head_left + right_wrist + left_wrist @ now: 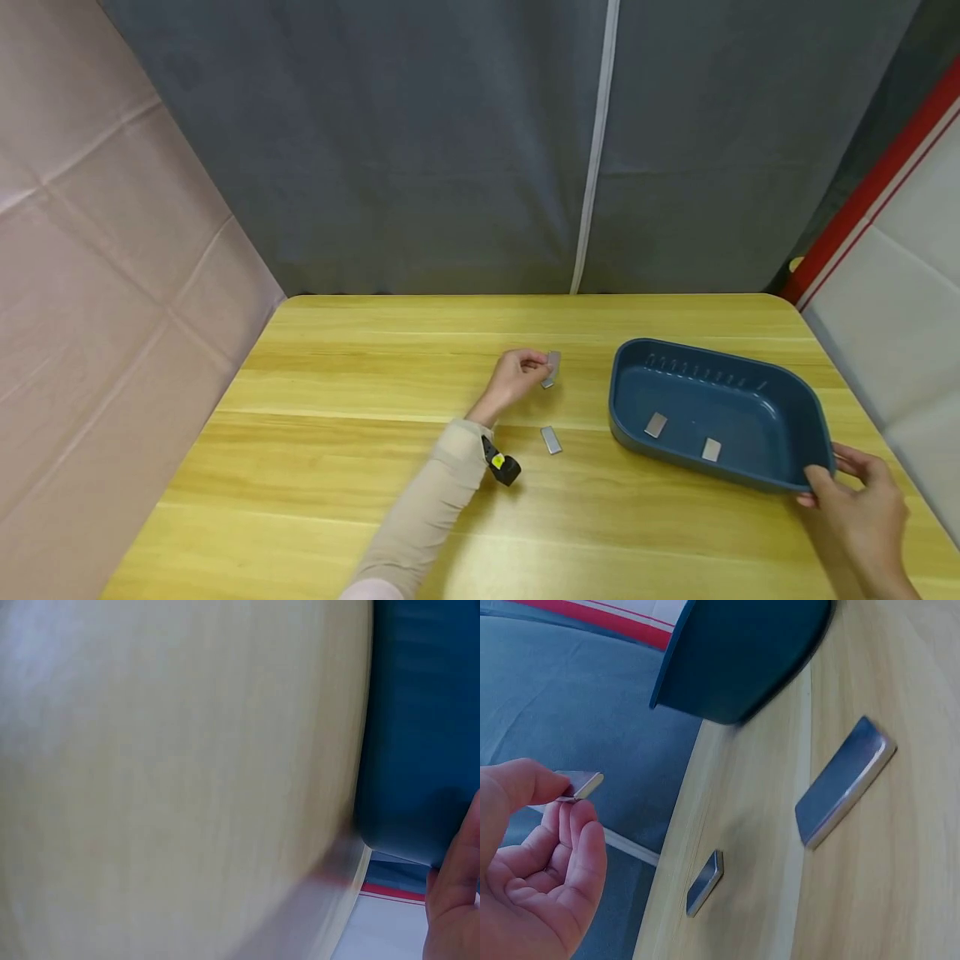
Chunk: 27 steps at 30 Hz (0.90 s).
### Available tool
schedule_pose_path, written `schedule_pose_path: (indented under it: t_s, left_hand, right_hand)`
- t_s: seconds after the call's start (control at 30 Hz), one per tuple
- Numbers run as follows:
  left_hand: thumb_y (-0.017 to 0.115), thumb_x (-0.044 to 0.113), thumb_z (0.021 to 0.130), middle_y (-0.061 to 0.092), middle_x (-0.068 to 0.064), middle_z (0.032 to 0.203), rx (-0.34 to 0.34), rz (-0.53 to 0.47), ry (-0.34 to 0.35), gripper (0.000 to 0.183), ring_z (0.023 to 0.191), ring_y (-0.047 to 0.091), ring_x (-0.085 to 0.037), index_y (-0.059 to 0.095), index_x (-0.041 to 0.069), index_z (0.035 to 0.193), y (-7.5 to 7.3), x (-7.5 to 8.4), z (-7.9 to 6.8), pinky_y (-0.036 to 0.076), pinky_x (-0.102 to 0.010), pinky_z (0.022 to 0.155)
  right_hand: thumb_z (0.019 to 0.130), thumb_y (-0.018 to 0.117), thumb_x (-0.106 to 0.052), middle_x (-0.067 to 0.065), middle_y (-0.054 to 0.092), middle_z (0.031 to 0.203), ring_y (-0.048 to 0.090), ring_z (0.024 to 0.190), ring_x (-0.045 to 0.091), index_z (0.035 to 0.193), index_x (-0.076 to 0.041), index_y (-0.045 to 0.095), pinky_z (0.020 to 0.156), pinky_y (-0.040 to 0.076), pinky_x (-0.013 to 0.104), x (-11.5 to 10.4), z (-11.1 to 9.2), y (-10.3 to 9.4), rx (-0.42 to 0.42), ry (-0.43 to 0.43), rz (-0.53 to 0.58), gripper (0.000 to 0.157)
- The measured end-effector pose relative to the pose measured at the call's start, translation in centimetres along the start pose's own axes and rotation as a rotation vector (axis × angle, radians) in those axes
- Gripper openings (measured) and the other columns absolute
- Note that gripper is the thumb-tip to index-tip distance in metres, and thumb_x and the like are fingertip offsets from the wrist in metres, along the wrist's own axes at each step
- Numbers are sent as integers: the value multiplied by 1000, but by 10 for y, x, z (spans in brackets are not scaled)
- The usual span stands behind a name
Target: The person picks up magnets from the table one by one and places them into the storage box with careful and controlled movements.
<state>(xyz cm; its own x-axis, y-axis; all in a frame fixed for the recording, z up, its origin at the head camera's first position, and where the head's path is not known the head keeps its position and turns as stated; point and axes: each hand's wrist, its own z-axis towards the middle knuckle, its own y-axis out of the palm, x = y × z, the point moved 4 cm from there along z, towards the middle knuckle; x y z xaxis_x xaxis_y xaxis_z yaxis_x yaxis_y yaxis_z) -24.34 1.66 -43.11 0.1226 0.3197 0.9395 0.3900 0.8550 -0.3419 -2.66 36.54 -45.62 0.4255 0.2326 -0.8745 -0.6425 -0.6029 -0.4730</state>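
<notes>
My left hand (516, 383) pinches a small flat silver metal block (583, 784) between thumb and fingertips, raised over the table. Just below it lies a second metal block (705, 883), partly overlapped by the held one in the head view. A third block (551, 440) rests on the wood closer to me, right of my left wrist. My right hand (858, 504) grips the near right corner of a dark blue plastic basin (720, 477), thumb over the rim and fingers outside. Inside the basin lie two more metal blocks (656, 425), set apart from each other.
The basin stands on the right side of a light wood table (337, 467). A grey curtain (420, 150) hangs behind the far edge. Pale sheets flank both sides, the right one (922, 250) with a red border. A black strap device (501, 462) sits on my left wrist.
</notes>
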Motion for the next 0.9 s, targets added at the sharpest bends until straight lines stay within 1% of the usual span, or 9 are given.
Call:
schedule_pose_path:
  t_s: [0.27, 0.47, 0.53, 0.6, 0.63, 0.73, 0.9]
  left_hand:
    - [59, 7, 82, 61, -10, 86, -36, -9, 4, 19, 71, 54, -11, 62, -5, 96, 12, 4, 0, 47, -21, 62]
    - [61, 9, 82, 62, -9, 85, -54, -1, 14, 18, 72, 56, -11, 62, -3, 95, 18, 13, 0, 47, -21, 62]
    - [61, 10, 82, 62, -9, 85, -62, -3, 23, 18, 71, 56, -11, 62, -3, 95, 20, 18, 1, 47, -20, 62]
    - [61, 10, 82, 63, -9, 85, -71, -6, 31, 18, 71, 56, -10, 63, -3, 95, 22, 22, 1, 47, -20, 63]
    - [62, 10, 82, 63, -9, 85, -74, -8, 34, 18, 71, 57, -10, 63, -3, 94, 24, 23, 2, 47, -19, 63]
    - [62, 11, 82, 63, -8, 86, -84, -8, 41, 18, 71, 57, -9, 64, -2, 94, 28, 28, 3, 47, -18, 63]
    - [62, 12, 82, 63, -6, 85, -102, -1, 58, 19, 71, 57, -8, 64, -2, 94, 35, 34, 4, 47, -18, 63]
  right_hand:
    - [80, 55, -7, -22, 42, 76, 52, 38, -1, 98, -29, 43, 35, 44, 24, 0, 1, 1, 2, 1, -10, 30]
    - [80, 55, -8, -22, 42, 75, 52, 38, 0, 98, -29, 43, 34, 43, 24, 1, 1, 0, 0, -2, -6, 30]
    - [80, 55, -8, -22, 42, 76, 52, 38, -1, 99, -28, 44, 34, 43, 24, 1, 1, 0, 1, -4, -9, 30]
    - [80, 55, -8, -19, 43, 79, 52, 39, -1, 104, -23, 46, 35, 44, 24, 0, 1, 0, 1, -11, -26, 30]
    - [80, 55, -8, -18, 43, 79, 52, 39, -1, 104, -24, 45, 35, 44, 24, 0, 1, 0, 0, -9, -29, 30]
    - [81, 55, -10, -15, 43, 82, 52, 40, -2, 112, -16, 46, 36, 44, 23, -1, 0, 0, 1, -23, -60, 33]
    - [80, 55, -10, -20, 42, 78, 52, 39, -3, 108, -20, 46, 36, 43, 22, 0, 0, 0, 2, -27, -47, 31]
